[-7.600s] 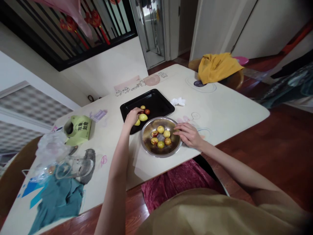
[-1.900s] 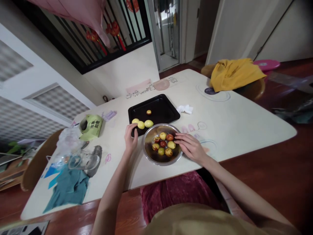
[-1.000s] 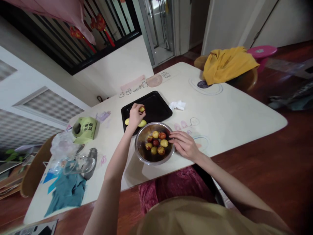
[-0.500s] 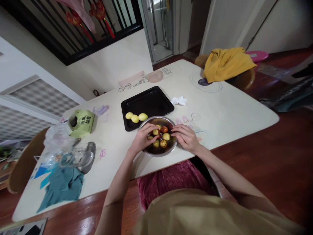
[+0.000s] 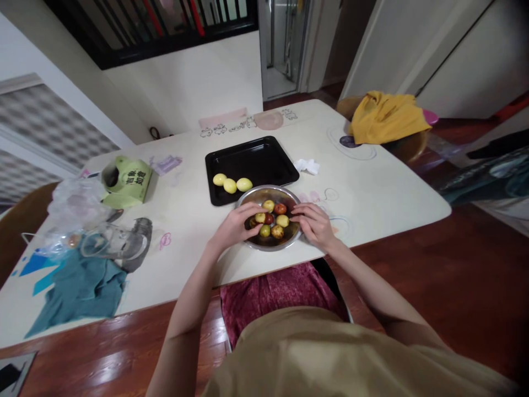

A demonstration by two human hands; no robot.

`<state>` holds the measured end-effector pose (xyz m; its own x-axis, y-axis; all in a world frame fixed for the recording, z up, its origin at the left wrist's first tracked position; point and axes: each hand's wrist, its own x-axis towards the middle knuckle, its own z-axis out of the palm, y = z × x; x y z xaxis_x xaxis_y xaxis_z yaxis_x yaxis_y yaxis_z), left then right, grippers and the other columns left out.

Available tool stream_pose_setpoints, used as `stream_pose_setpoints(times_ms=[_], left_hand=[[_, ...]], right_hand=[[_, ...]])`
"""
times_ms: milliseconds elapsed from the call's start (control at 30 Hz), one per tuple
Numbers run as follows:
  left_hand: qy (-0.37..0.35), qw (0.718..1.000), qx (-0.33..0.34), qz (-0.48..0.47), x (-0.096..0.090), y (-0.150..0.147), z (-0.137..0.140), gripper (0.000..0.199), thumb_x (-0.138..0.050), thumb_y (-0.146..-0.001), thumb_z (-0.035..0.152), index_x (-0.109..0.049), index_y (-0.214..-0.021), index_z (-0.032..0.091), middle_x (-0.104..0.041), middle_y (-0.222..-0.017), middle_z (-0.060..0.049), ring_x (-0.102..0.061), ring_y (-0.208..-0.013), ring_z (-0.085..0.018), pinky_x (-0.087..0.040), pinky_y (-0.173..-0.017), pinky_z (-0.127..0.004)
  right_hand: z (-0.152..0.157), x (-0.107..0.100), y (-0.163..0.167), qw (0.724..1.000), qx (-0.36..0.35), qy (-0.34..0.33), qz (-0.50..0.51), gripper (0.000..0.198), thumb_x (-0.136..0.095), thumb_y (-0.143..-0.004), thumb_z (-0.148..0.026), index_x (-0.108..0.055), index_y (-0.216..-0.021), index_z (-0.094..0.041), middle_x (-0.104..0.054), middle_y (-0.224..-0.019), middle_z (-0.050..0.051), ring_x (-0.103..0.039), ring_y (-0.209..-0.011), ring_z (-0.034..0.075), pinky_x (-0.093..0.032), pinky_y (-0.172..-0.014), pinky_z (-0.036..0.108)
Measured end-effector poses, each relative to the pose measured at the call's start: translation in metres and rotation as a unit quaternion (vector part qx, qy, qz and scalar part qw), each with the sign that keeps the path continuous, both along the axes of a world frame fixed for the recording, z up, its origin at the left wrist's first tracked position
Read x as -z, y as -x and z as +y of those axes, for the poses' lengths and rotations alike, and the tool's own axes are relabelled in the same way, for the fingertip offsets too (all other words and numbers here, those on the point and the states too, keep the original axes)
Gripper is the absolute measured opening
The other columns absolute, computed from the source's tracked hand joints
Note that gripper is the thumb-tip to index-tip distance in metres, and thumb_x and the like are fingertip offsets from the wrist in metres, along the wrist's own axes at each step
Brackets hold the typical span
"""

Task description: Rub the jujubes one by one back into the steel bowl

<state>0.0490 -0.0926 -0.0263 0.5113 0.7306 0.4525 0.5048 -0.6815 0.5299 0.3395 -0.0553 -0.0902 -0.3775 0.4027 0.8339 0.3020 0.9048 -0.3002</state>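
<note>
Since the frame a second earlier, the left hand (image 5: 235, 227) has moved from the black tray (image 5: 256, 160) to the steel bowl (image 5: 273, 248), carrying a yellow-and-red fruit (image 5: 260, 218) with it. Left to right: a teal cloth (image 5: 82, 289) lies at the near left corner of the tabletop (image 5: 188, 231), with a green carton (image 5: 130, 182) farther back toward the left edge. Next, the tray sits between the tabletop's far and near edges. Three pale yellow fruits (image 5: 244, 184) lie near its near left corner; the rightmost is slightly oval, its long axis running roughly left to right. The left hand reaches over the bowl's left rim, narrowed, with the yellow-and-red fruit apparently between thumb and fingers, low inside the bowl. Key relation: the pale fruits lie beyond the left hand, toward the tabletop's far edge, and the left hand is the nearer of the two. The bowl stands close to the tabletop's near edge and holds other fruits (image 5: 277, 231), yellow to dark red, some partly hidden by the fingers. Rightmost, the right hand (image 5: 316, 225) is at the bowl's right rim, fingers slightly curled, no fruit visible between them; whether it grips the rim cannot be told.
</note>
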Motion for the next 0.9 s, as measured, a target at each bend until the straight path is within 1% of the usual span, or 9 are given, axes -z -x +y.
stream_pose_setpoints(times_ms=[100, 233, 300, 433, 533, 700, 800, 900], left_hand=[[0.007, 1.0, -0.002, 0.005, -0.003, 0.003, 0.0, 0.038, -0.071, -0.096, 0.019, -0.07, -0.134, 0.02, -0.074, -0.126, -0.012, -0.074, -0.115, -0.024, -0.063, -0.103, -0.041], [0.011, 0.999, 0.026, 0.02, -0.008, 0.012, 0.0, 0.039, -0.073, -0.096, 0.022, -0.07, -0.135, 0.021, -0.076, -0.127, -0.011, -0.075, -0.116, -0.025, -0.063, -0.102, -0.04], [0.01, 0.999, 0.023, 0.028, -0.009, 0.015, 0.001, 0.037, -0.073, -0.096, 0.024, -0.071, -0.134, 0.021, -0.077, -0.127, -0.011, -0.075, -0.116, -0.025, -0.063, -0.102, -0.04], [-0.009, 0.999, -0.017, 0.037, -0.007, 0.019, 0.001, 0.035, -0.072, -0.095, 0.02, -0.071, -0.131, 0.02, -0.077, -0.125, -0.011, -0.075, -0.114, -0.025, -0.062, -0.1, -0.041], [-0.027, 0.997, -0.056, 0.05, -0.004, 0.019, 0.005, 0.033, -0.071, -0.095, 0.018, -0.072, -0.128, 0.021, -0.076, -0.125, -0.011, -0.074, -0.116, -0.026, -0.06, -0.102, -0.044], [-0.058, 0.991, -0.11, 0.042, 0.001, 0.016, 0.021, 0.029, -0.071, -0.097, 0.02, -0.073, -0.126, 0.021, -0.077, -0.126, -0.011, -0.074, -0.118, -0.027, -0.059, -0.105, -0.045], [-0.058, 0.991, -0.112, 0.039, 0.005, 0.011, 0.033, 0.03, -0.071, -0.096, 0.018, -0.073, -0.126, 0.02, -0.077, -0.126, -0.011, -0.074, -0.119, -0.027, -0.06, -0.106, -0.046], [-0.046, 0.992, -0.102, 0.059, 0.009, 0.007, 0.039, 0.032, -0.073, -0.095, 0.016, -0.073, -0.127, 0.019, -0.077, -0.128, -0.012, -0.074, -0.12, -0.029, -0.06, -0.108, -0.049]], right_hand=[[0.0, 0.0, 0.0, 1.0, 0.003, 0.0, -0.007, 0.032, -0.049, -0.107, -0.019, -0.08, -0.1, -0.021, -0.08, -0.1, 0.01, -0.074, -0.105, 0.027, -0.063, -0.087, 0.047], [0.0, 0.0, 0.0, 1.0, 0.0, 0.013, -0.003, 0.035, -0.048, -0.108, -0.023, -0.082, -0.099, -0.023, -0.08, -0.1, 0.009, -0.074, -0.106, 0.027, -0.063, -0.089, 0.047], [0.0, 0.0, 0.0, 1.0, -0.001, 0.013, -0.001, 0.035, -0.048, -0.108, -0.023, -0.082, -0.099, -0.023, -0.08, -0.099, 0.009, -0.074, -0.106, 0.027, -0.062, -0.088, 0.047], [0.0, -0.001, -0.001, 1.0, 0.003, 0.008, -0.007, 0.034, -0.048, -0.108, -0.022, -0.081, -0.098, -0.022, -0.08, -0.099, 0.009, -0.075, -0.104, 0.027, -0.062, -0.087, 0.046], [-0.001, -0.001, -0.001, 1.0, 0.003, 0.013, -0.008, 0.034, -0.048, -0.108, -0.023, -0.08, -0.099, -0.022, -0.08, -0.099, 0.01, -0.075, -0.105, 0.027, -0.062, -0.087, 0.047], [0.0, 0.0, 0.0, 1.0, 0.0, 0.005, 0.0, 0.033, -0.049, -0.107, -0.022, -0.08, -0.098, -0.022, -0.08, -0.1, 0.01, -0.075, -0.105, 0.027, -0.063, -0.088, 0.047], [0.0, 0.0, 0.0, 1.0, -0.002, -0.001, 0.011, 0.032, -0.049, -0.107, -0.02, -0.08, -0.099, -0.021, -0.08, -0.1, 0.011, -0.075, -0.105, 0.027, -0.063, -0.088, 0.047], [-0.001, -0.001, 0.001, 1.0, -0.003, 0.002, 0.018, 0.032, -0.049, -0.107, -0.02, -0.08, -0.099, -0.021, -0.08, -0.101, 0.01, -0.075, -0.106, 0.027, -0.063, -0.088, 0.046]])
